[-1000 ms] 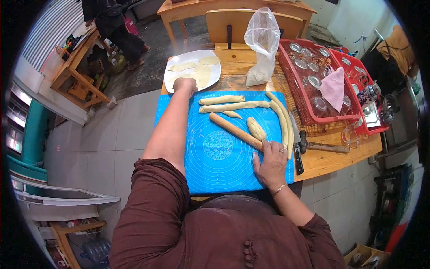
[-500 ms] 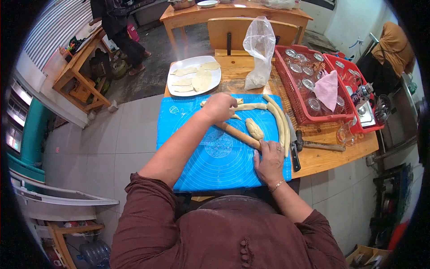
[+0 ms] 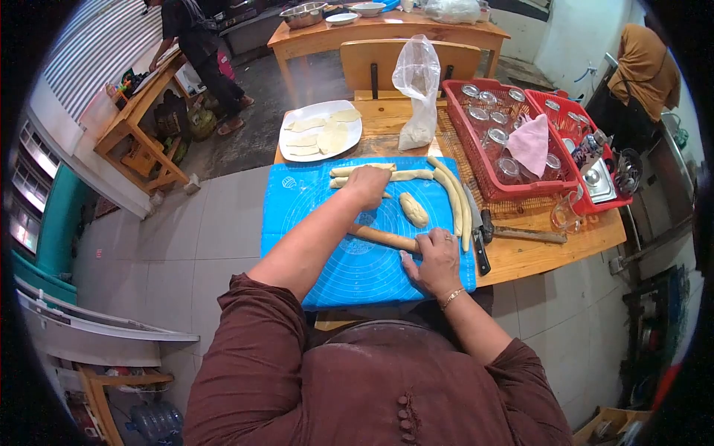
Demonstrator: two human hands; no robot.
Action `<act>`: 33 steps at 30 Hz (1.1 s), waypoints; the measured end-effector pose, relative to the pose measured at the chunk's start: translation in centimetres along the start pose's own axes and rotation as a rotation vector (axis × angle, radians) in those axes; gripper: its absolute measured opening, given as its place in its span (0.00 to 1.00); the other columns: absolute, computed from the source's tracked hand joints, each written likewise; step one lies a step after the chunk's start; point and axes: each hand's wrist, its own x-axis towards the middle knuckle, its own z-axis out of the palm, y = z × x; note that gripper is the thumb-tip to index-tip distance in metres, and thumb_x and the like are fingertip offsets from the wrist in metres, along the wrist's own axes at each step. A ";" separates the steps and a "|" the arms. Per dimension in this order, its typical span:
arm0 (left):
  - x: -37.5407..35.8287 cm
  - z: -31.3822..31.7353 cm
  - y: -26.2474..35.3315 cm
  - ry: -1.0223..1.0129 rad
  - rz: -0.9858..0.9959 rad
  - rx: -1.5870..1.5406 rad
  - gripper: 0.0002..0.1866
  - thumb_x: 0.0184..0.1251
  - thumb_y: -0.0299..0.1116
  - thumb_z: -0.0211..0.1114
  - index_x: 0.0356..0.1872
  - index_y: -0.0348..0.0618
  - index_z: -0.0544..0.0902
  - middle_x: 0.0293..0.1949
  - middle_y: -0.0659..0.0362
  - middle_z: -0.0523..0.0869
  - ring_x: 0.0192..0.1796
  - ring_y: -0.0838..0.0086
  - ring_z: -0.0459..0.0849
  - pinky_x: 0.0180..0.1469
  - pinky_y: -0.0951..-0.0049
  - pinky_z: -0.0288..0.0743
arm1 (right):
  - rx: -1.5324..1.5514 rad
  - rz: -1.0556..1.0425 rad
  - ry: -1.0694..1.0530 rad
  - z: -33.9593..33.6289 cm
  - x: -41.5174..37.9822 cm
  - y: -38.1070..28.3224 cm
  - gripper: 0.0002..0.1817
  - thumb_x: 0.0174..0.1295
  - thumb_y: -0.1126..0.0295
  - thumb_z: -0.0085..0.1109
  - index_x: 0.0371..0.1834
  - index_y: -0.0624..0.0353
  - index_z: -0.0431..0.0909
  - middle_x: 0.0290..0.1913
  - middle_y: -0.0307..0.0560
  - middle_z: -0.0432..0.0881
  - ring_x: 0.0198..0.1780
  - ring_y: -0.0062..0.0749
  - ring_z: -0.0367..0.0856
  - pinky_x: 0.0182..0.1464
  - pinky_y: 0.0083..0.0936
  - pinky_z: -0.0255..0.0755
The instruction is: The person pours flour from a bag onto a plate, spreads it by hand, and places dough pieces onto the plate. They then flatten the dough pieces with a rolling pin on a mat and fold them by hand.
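Note:
My left hand [image 3: 369, 186] is over the far part of the blue baking mat [image 3: 297, 245], its fingers curled down onto a dough strip [image 3: 413, 175]; the fingertips are mostly hidden. My right hand [image 3: 437, 260] grips the near right end of a wooden rolling pin [image 3: 383, 237], thumb apart. The pin lies slantwise on the mat, its far end under my left forearm. Between the hands and the right edge sits a small oval dough lump [image 3: 413, 210]. Two long dough ropes [image 3: 454, 197] lie along the mat's right side.
A white plate [image 3: 294, 119] with flattened dough pieces stands beyond the mat, beside a plastic bag of flour [image 3: 418, 134]. To the right are a knife [image 3: 482, 253], a hammer [image 3: 532, 235] and red baskets [image 3: 513, 189] of glasses. Two other people stand farther off.
My left hand has shifted slightly down onto the dough strips, its fingers now more hidden. The right hand stays on the rolling pin. The whole view has shifted a little.

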 end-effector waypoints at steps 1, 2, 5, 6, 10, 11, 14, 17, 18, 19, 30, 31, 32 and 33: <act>-0.2 -0.2 0.3 0.006 -0.053 -0.005 0.09 0.53 0.29 0.66 0.37 0.43 0.86 0.42 0.50 0.86 0.49 0.54 0.83 0.52 0.57 0.76 | -0.010 0.006 -0.014 0.0 0.1 0.0 0.17 0.48 0.58 0.70 0.33 0.57 0.78 0.36 0.50 0.73 0.44 0.48 0.73 0.50 0.40 0.65; -0.4 -0.4 0.5 0.013 -0.107 -0.010 0.08 0.54 0.29 0.66 0.36 0.44 0.87 0.44 0.49 0.87 0.51 0.54 0.83 0.54 0.59 0.77 | -0.020 0.012 -0.029 0.0 0.1 -0.1 0.16 0.48 0.58 0.70 0.31 0.57 0.77 0.35 0.49 0.72 0.43 0.47 0.73 0.50 0.40 0.65; -1.3 -0.9 0.1 -0.031 -0.159 -0.147 0.07 0.53 0.32 0.69 0.33 0.43 0.87 0.39 0.50 0.88 0.42 0.58 0.87 0.47 0.61 0.79 | -0.004 -0.005 -0.009 0.2 0.1 0.1 0.16 0.48 0.58 0.70 0.28 0.57 0.76 0.35 0.49 0.71 0.43 0.47 0.72 0.49 0.40 0.65; -2.1 -1.4 0.0 -0.032 -0.161 -0.148 0.07 0.53 0.32 0.69 0.33 0.43 0.87 0.39 0.50 0.88 0.42 0.58 0.87 0.47 0.61 0.79 | -0.003 -0.006 -0.011 0.1 0.0 0.1 0.16 0.48 0.58 0.70 0.28 0.57 0.76 0.35 0.49 0.71 0.43 0.47 0.72 0.49 0.40 0.65; -7.4 -1.8 -2.3 -0.017 -0.339 -1.054 0.12 0.56 0.30 0.71 0.38 0.34 0.85 0.33 0.55 0.86 0.35 0.75 0.85 0.34 0.70 0.81 | 0.001 -0.021 -0.016 -0.1 0.0 0.0 0.17 0.47 0.58 0.70 0.28 0.57 0.75 0.35 0.50 0.71 0.42 0.47 0.72 0.49 0.39 0.65; -9.3 -1.5 -2.7 0.055 -0.393 -1.296 0.13 0.57 0.29 0.71 0.42 0.33 0.83 0.34 0.55 0.86 0.35 0.72 0.86 0.35 0.69 0.82 | -0.004 -0.033 -0.028 -0.1 0.1 0.0 0.17 0.47 0.58 0.70 0.28 0.57 0.75 0.35 0.50 0.71 0.43 0.47 0.71 0.49 0.39 0.64; -14.5 -0.7 -3.9 0.235 -0.498 -1.649 0.18 0.59 0.28 0.71 0.48 0.32 0.78 0.35 0.54 0.85 0.33 0.70 0.86 0.35 0.69 0.84 | -0.025 -0.073 -0.010 0.2 0.2 -0.1 0.17 0.48 0.57 0.68 0.26 0.57 0.73 0.34 0.51 0.72 0.42 0.47 0.72 0.46 0.40 0.64; -18.3 0.1 -3.8 0.339 -0.579 -1.733 0.20 0.60 0.28 0.71 0.51 0.31 0.76 0.36 0.53 0.85 0.33 0.69 0.87 0.35 0.69 0.85 | -0.047 -0.071 -0.011 0.7 0.2 0.1 0.16 0.50 0.57 0.68 0.28 0.57 0.74 0.35 0.51 0.73 0.42 0.47 0.72 0.47 0.40 0.64; -19.2 0.4 -3.6 0.347 -0.603 -1.708 0.21 0.59 0.28 0.71 0.51 0.32 0.75 0.38 0.52 0.86 0.36 0.68 0.87 0.36 0.69 0.84 | -0.065 -0.059 -0.003 0.8 0.2 0.1 0.16 0.50 0.57 0.67 0.29 0.57 0.75 0.35 0.51 0.73 0.42 0.47 0.72 0.47 0.40 0.63; -19.8 1.2 -3.1 0.343 -0.584 -1.704 0.21 0.59 0.28 0.71 0.50 0.32 0.75 0.38 0.51 0.86 0.35 0.68 0.87 0.35 0.69 0.85 | -0.066 -0.053 -0.002 0.8 0.2 0.2 0.16 0.51 0.57 0.68 0.31 0.58 0.76 0.35 0.50 0.73 0.42 0.47 0.72 0.47 0.40 0.64; -17.5 6.1 1.1 0.478 -0.620 -0.800 0.17 0.48 0.37 0.76 0.33 0.37 0.82 0.31 0.53 0.86 0.34 0.64 0.86 0.39 0.68 0.79 | 0.016 0.055 0.132 -0.8 1.4 -2.0 0.16 0.57 0.58 0.68 0.37 0.59 0.79 0.35 0.50 0.76 0.40 0.47 0.76 0.44 0.39 0.70; -17.6 6.6 0.8 0.479 -0.616 -0.803 0.17 0.48 0.37 0.76 0.33 0.37 0.82 0.31 0.53 0.86 0.34 0.64 0.86 0.39 0.68 0.79 | 0.012 0.056 0.134 -1.2 1.6 -2.6 0.16 0.57 0.58 0.68 0.37 0.59 0.79 0.35 0.50 0.76 0.40 0.47 0.76 0.44 0.39 0.70; -18.0 7.3 0.3 0.585 -0.534 -0.667 0.15 0.49 0.36 0.75 0.32 0.37 0.82 0.31 0.52 0.85 0.33 0.64 0.85 0.38 0.68 0.78 | 0.050 0.065 0.109 -1.7 1.8 -3.2 0.16 0.57 0.57 0.67 0.37 0.59 0.79 0.35 0.49 0.76 0.39 0.46 0.76 0.43 0.39 0.70; -18.6 7.4 -0.1 0.686 -0.452 -0.528 0.13 0.49 0.35 0.75 0.31 0.38 0.83 0.31 0.52 0.85 0.32 0.63 0.84 0.38 0.68 0.78 | 0.091 0.073 0.083 -1.9 1.9 -3.7 0.16 0.58 0.57 0.67 0.37 0.59 0.79 0.34 0.49 0.76 0.38 0.46 0.76 0.42 0.39 0.70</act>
